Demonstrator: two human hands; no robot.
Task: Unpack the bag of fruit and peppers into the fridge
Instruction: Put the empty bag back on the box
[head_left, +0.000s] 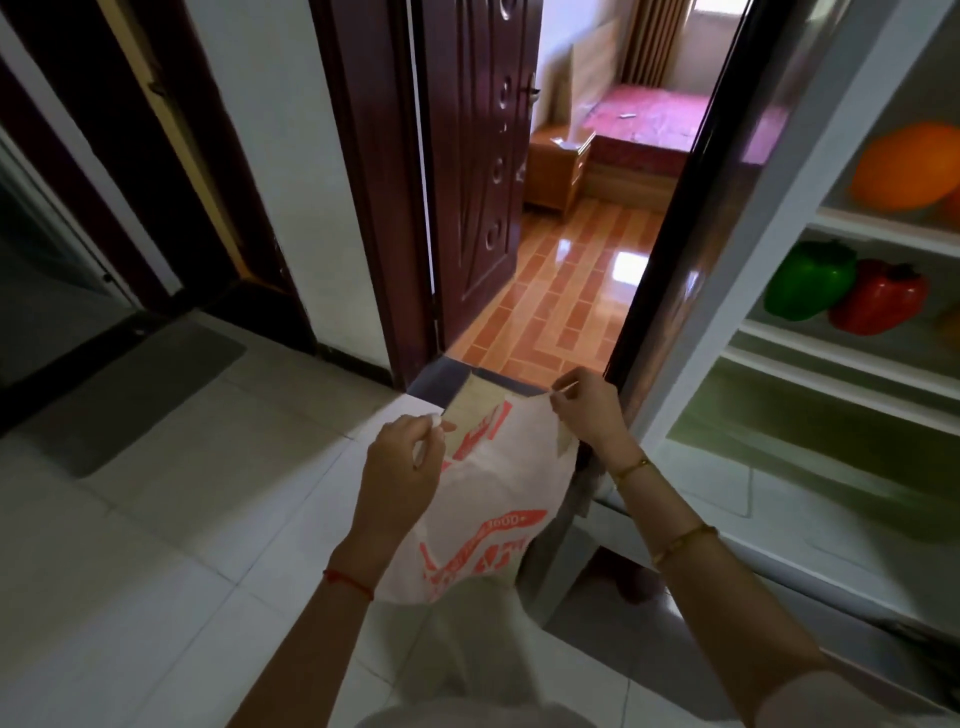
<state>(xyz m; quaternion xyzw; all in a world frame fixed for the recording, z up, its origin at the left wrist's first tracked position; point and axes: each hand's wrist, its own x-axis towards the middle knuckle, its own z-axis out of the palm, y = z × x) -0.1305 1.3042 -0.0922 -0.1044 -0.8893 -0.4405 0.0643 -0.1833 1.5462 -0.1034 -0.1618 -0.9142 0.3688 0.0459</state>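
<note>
White plastic bag (488, 499), hanging limp at lower centre, is pinched by left hand (402, 457) and right hand (587, 410), so unpacking looks finished; folding it probably comes next.

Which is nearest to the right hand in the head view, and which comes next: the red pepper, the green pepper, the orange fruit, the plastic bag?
From the right hand:
1. Plastic bag, pinched by that hand at its rim, also held by the left hand.
2. Green pepper, middle fridge shelf, left side.
3. Red pepper, same shelf, just right of the green one.
4. Orange fruit, on the shelf above.
</note>
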